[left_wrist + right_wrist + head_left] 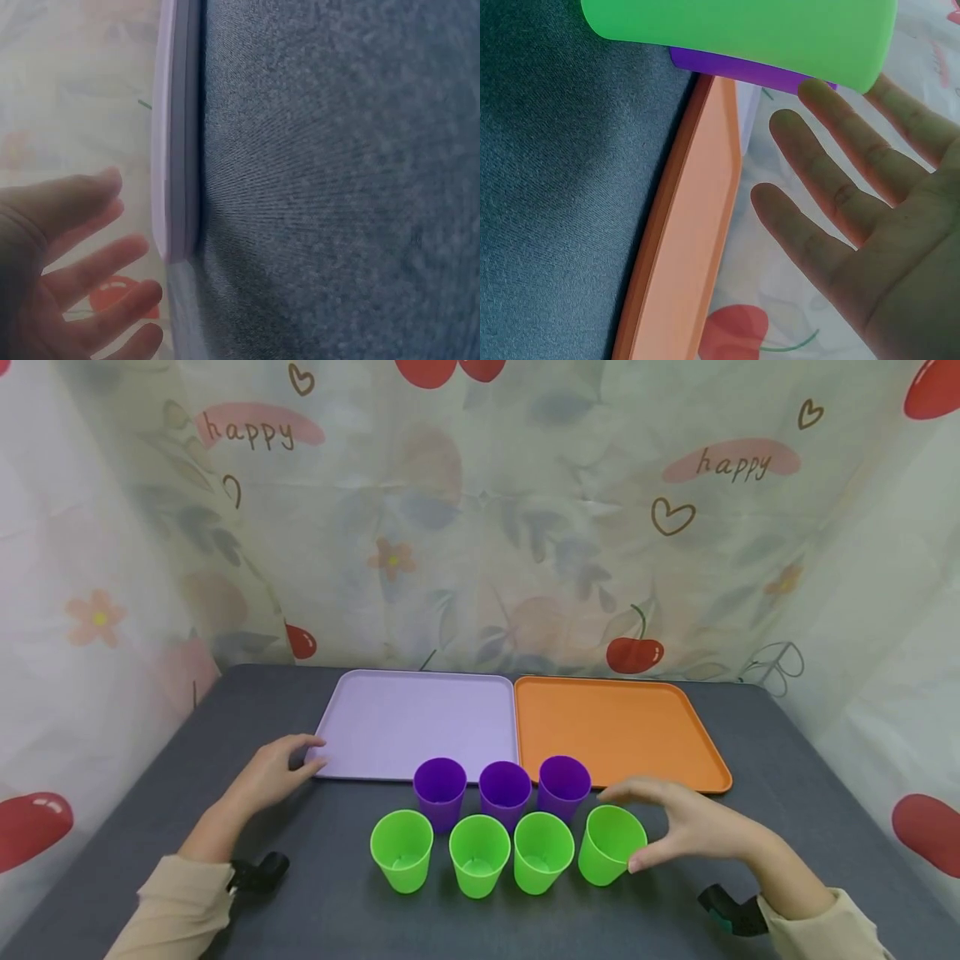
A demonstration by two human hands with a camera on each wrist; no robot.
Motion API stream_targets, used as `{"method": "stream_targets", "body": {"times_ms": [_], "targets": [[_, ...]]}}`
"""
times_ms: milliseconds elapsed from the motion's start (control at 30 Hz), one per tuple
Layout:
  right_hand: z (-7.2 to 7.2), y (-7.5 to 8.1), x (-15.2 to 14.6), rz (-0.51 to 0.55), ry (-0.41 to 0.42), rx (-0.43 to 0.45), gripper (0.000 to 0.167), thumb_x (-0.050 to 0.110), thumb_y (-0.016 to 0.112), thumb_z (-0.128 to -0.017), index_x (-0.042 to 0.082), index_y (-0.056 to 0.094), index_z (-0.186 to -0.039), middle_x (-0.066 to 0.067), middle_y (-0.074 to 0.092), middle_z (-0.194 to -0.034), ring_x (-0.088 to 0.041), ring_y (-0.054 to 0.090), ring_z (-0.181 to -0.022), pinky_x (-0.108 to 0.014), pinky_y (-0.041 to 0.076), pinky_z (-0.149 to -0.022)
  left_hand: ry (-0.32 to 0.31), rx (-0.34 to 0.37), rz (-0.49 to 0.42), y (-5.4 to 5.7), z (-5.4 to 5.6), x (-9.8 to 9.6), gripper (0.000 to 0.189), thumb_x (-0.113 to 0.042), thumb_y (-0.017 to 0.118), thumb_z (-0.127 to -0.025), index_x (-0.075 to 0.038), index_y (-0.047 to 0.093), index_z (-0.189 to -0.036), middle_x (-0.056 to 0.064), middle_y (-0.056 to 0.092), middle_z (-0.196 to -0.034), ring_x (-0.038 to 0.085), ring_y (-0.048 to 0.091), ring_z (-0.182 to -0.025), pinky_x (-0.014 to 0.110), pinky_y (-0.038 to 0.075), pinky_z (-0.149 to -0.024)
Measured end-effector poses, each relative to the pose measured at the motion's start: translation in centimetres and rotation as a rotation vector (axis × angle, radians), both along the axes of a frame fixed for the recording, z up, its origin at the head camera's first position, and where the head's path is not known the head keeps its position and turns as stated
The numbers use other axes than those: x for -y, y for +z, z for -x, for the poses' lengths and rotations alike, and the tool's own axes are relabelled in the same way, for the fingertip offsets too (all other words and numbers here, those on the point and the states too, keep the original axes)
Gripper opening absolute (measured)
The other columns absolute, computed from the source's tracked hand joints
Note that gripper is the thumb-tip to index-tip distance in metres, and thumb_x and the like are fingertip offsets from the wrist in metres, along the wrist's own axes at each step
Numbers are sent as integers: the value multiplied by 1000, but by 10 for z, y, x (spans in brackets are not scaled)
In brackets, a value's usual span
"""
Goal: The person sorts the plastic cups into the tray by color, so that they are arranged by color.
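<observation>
Several green cups stand upright in a front row, and my right hand (690,822) is at the rightmost green cup (611,843). Its thumb is beside the cup's right side while the fingers reach past the rim behind. The right wrist view shows these fingers (832,187) spread and nearly straight, close to the green cup (742,34). Behind that row are three purple cups, the left one (440,793), the middle one (505,793) and the right one (564,787). My left hand (277,768), holding nothing, has its fingertips over the left edge of the lavender tray (420,722).
An orange tray (607,727) lies against the lavender one at the back of the dark grey table (315,893). A patterned curtain (480,527) hangs behind and at both sides. Black wrist devices (258,872) sit at both sleeves.
</observation>
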State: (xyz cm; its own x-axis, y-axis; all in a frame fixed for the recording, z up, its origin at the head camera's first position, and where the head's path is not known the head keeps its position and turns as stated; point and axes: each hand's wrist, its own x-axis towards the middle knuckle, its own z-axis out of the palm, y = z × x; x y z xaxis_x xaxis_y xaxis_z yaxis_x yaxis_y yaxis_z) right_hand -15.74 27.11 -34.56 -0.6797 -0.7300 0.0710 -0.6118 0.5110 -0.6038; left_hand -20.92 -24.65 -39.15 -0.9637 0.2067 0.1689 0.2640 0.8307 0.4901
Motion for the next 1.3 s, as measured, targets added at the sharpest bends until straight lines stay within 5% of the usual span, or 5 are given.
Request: {"method": "stream_targets", "body": {"times_ms": [667, 1300], "targets": [[-1, 5, 6, -68, -25, -24, 52, 35, 76, -76, 18, 57, -121, 4, 64, -115, -5, 57, -104, -29, 48, -88, 8, 49, -14, -6, 5, 7, 33, -9, 66, -83, 4, 60, -112, 30, 59, -115, 47, 57, -103, 56, 45, -86], [1, 50, 2, 9, -56, -131, 53, 29, 79, -74, 21, 57, -121, 12, 63, -108, -2, 57, -97, -23, 47, -84, 45, 92, -24, -5, 7, 9, 37, -12, 68, -82, 5, 60, -114, 29, 58, -118, 48, 55, -104, 56, 44, -86]]}}
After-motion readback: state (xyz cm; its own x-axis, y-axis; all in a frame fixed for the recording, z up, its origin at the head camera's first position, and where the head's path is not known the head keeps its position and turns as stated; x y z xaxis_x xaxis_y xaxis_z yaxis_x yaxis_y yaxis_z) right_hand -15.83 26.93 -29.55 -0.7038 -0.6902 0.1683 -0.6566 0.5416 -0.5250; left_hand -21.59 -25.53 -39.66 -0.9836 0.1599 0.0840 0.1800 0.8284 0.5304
